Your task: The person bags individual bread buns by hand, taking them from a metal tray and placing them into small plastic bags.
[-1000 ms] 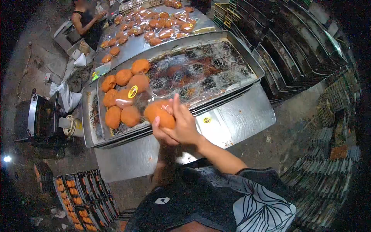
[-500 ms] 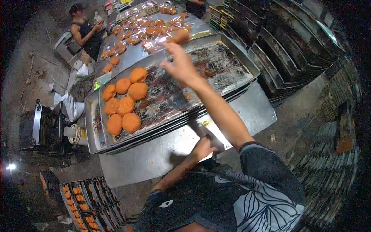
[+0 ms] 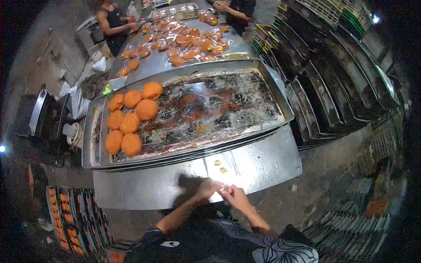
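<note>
My left hand (image 3: 208,189) and my right hand (image 3: 237,198) meet over the near edge of the metal table (image 3: 144,186). Both have their fingers pinched together around a small pale spot, and what they hold is too small to make out. Just beyond them, yellow round labels (image 3: 217,162) show on what looks like clear plastic bags lying flat in the glare. A large metal baking tray (image 3: 193,147), on top of a stack of trays, holds several orange-brown buns (image 3: 147,109) at its left end. The rest of its surface is dark and stained.
Bagged buns (image 3: 184,41) are heaped on the table beyond the tray, near a crate (image 3: 175,12). Two other people stand at the far end. Stacked dark trays (image 3: 324,87) rise on the right; racks of buns (image 3: 63,215) are low on the left.
My right hand has come back from beyond the tray, where it let go of a bagged bun, to meet my left hand at the near table edge. The view has shifted.
</note>
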The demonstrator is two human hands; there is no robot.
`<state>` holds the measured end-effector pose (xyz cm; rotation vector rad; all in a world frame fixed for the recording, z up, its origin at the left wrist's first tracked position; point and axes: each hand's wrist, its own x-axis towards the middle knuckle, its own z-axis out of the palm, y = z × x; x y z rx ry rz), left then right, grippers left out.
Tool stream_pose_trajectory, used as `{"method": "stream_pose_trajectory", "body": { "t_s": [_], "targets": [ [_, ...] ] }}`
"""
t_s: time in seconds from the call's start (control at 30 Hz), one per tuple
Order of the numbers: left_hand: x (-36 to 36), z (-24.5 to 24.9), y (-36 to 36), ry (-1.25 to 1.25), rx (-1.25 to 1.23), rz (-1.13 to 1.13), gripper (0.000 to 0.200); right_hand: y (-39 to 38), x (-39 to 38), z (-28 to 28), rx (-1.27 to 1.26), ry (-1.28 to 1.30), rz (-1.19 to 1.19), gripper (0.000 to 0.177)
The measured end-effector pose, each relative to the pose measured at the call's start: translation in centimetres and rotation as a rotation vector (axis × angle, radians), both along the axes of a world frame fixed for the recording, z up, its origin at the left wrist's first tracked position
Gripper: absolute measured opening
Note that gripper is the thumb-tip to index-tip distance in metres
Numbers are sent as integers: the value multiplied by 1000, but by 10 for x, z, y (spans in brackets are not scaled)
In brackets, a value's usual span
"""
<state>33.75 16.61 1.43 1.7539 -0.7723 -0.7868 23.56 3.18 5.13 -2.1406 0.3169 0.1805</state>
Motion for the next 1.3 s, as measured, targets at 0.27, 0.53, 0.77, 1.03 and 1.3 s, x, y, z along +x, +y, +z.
{"method": "stream_pose_trajectory", "body": {
  "t_s": [0.27, 0.53, 0.77, 1.03, 1.3],
  "targets": [
    [3, 44, 12, 272, -130, 215, 25, 24, 8, -4, -159, -43, -221, 13],
    [9, -15, 41, -104, -95, 265, 23, 42, 10, -19, -437, -8, -42, 16],
    [6, -22, 76, -334, 171, -9, 20, 31, -33, -17, -288, 188, -164, 23],
    [-40, -41, -17, -532, 161, 263, 25, 19, -48, -12, -35, 146, -166, 36],
    [-16, -70, 0, -641, -150, 151, 19, 1, -12, -13, 281, 14, -8, 20]
  ]
}}
